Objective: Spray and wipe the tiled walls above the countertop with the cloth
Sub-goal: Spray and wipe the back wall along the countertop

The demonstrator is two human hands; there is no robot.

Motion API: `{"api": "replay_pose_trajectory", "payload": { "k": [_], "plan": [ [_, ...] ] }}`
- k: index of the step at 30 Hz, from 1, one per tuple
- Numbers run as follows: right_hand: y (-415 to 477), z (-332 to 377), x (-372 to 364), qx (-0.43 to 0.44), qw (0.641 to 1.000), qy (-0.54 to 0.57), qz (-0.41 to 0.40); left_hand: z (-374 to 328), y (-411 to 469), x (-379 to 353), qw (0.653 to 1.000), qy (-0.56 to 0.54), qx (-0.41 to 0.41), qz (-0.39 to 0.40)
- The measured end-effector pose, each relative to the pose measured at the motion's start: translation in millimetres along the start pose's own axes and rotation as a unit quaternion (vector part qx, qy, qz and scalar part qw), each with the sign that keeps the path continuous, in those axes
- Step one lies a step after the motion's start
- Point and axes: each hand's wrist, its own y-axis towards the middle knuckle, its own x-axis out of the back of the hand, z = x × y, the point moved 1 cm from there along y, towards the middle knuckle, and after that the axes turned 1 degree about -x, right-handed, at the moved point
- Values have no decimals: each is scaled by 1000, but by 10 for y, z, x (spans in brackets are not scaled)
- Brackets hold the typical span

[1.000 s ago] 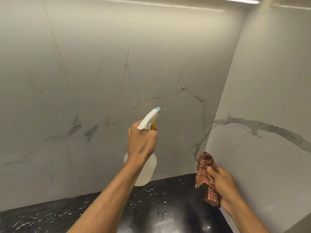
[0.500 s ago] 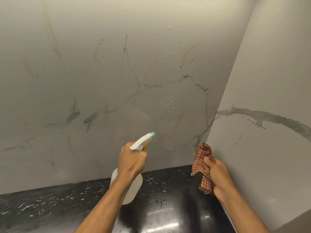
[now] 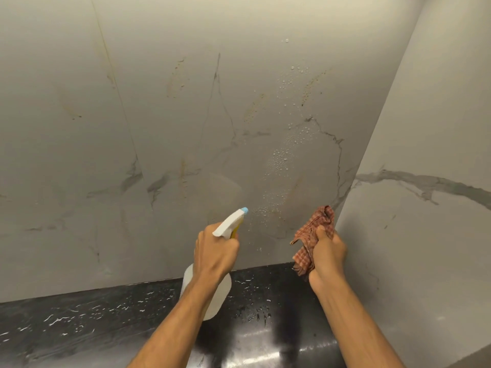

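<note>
My left hand point(image 3: 212, 253) grips a white spray bottle point(image 3: 229, 224) with a blue nozzle tip and yellow trigger, aimed at the back tiled wall point(image 3: 186, 115). The bottle's translucent body shows below my wrist. Spray droplets point(image 3: 279, 160) bead on the marble-veined tile right of centre, among brownish stains. My right hand point(image 3: 328, 252) clutches a crumpled red checked cloth point(image 3: 313, 235) near the corner, just off the wall. The right side wall point(image 3: 425, 208) carries a grey vein.
A black, glossy countertop point(image 3: 119, 320) with white flecks and water drops runs below the wall. The two walls meet in a corner just right of the cloth. A vertical tile joint point(image 3: 119, 102) crosses the back wall at left.
My left hand lowered the spray bottle, then held near the wall's lower part. More droplets appeared lower on the tile. My right hand lifted the cloth slightly toward the corner.
</note>
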Motion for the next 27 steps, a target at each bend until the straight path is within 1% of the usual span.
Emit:
{"api": "replay_pose_trajectory", "payload": {
  "k": [2, 3, 6, 8, 11, 12, 14, 16, 18, 19, 20, 21, 22, 23, 24, 25, 26, 27],
  "plan": [
    [-56, 136, -105, 40, 999, 28, -23, -94, 18, 82, 999, -35, -12, 1],
    [-85, 245, -175, 74, 996, 37, -30, -136, 38, 126, 999, -50, -22, -6],
    [-141, 650, -451, 218, 975, 39, -36, -318, 106, 254, 995, -77, -50, -28],
    [-174, 909, -673, 331, 943, 12, -40, -502, 147, 335, 992, -108, -54, -36],
    [-175, 1234, -1075, 499, 865, -38, -34, -778, 232, 387, 987, -130, -78, -47],
    [-157, 1314, -1231, 545, 835, -71, -33, -870, 257, 395, 985, -137, -86, -56],
    [-93, 1302, -1498, 621, 760, -184, -54, -1016, 319, 408, 979, -165, -90, -78],
    [-37, 993, -1546, 657, 689, -300, -61, -1148, 345, 428, 975, -177, -92, -101],
    [11, 530, -1341, 663, 643, -383, -22, -1269, 359, 447, 971, -178, -100, -124],
    [33, 348, -1179, 654, 633, -415, -4, -1317, 365, 456, 969, -178, -105, -134],
    [84, 293, -1039, 643, 630, -435, 3, -1371, 367, 468, 968, -175, -111, -140],
    [140, 404, -980, 634, 646, -425, -2, -1421, 379, 480, 968, -172, -117, -142],
    [188, 628, -1014, 628, 674, -388, -23, -1464, 391, 492, 968, -171, -121, -140],
    [213, 936, -1130, 624, 701, -339, -58, -1502, 404, 497, 968, -170, -124, -137],
    [217, 1296, -1300, 626, 718, -291, -94, -1534, 415, 499, 968, -171, -124, -134],
    [189, 1631, -1494, 638, 716, -256, -122, -1555, 430, 496, 969, -170, -124, -131],
    [141, 1862, -1682, 664, 693, -238, -147, -1577, 443, 488, 969, -171, -124, -127],
    [84, 1953, -1835, 696, 661, -235, -151, -1593, 462, 481, 969, -172, -123, -128]
  ]
}}
